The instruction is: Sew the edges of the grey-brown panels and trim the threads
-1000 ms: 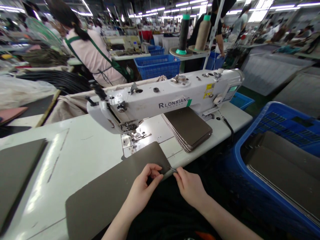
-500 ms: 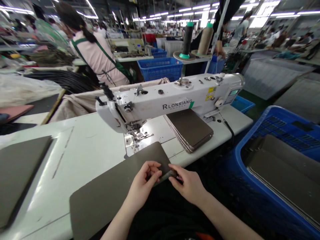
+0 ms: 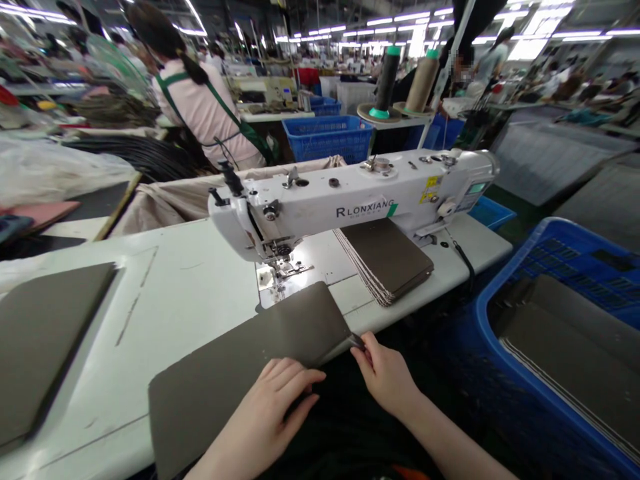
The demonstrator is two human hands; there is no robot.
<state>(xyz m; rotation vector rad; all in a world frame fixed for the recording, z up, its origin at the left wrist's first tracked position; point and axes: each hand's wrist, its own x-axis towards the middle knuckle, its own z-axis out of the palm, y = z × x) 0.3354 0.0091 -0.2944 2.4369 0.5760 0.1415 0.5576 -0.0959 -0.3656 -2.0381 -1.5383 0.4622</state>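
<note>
A large grey-brown flat panel (image 3: 240,353) with rounded corners lies on the sewing table in front of the sewing machine (image 3: 350,200). My left hand (image 3: 275,407) is at the panel's front edge, fingers stretched and thumb apart, with nothing seen in it. At the panel's near right corner, my right hand (image 3: 383,370) pinches a small dark piece (image 3: 357,341). Whether that piece belongs to the panel or is separate, I cannot tell. The machine's needle area is just beyond the panel's far edge.
A stack of similar panels (image 3: 387,257) sits under the machine arm. Another panel pile (image 3: 50,333) lies at the left. On the right, a blue basket (image 3: 485,313) holds more panels. Thread cones (image 3: 387,83) stand behind the machine; a person (image 3: 205,107) works beyond.
My left hand has moved back toward me from the panel's right end and its fingers have opened out. My right hand has shifted slightly right, still pinching at the corner.
</note>
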